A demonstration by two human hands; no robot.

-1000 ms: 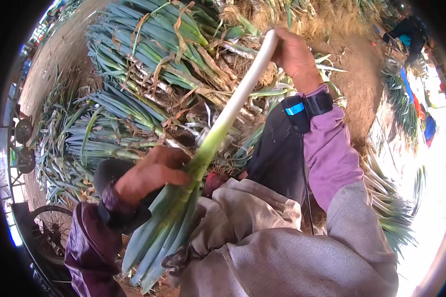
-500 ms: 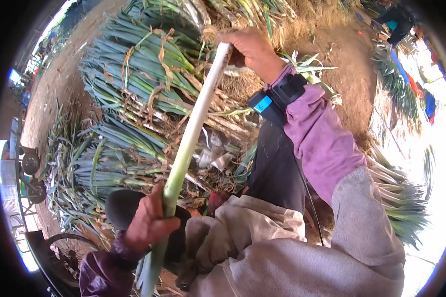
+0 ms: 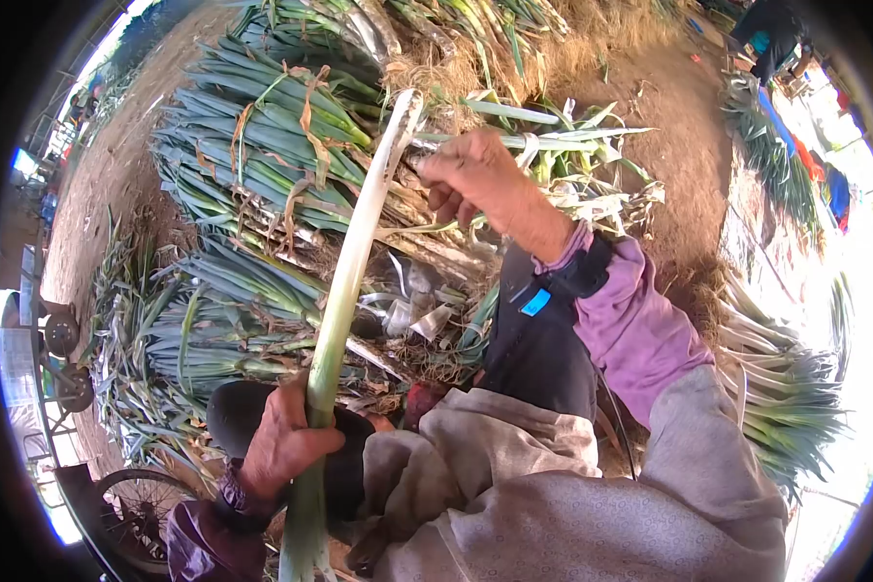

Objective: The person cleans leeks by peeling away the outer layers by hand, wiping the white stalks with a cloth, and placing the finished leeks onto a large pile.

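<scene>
Left hand (image 3: 286, 441): wrapped round the green lower part of a long white-to-green leek (image 3: 354, 257). The leek stands slantwise left of centre, its white end far and tipped right, its leaves near. Right hand (image 3: 495, 184): fingers curled, just right of the white shaft and apart from it; cannot tell whether they pinch anything. Beyond, far left, lies a large heap of blue-green-leaved leeks (image 3: 262, 131). Near right: a fanned pile of white-stalked leeks (image 3: 776, 373). Grey-beige patterned cloth (image 3: 592, 529) covers the lap. Near left: a thin spoked wheel (image 3: 138, 512).
</scene>
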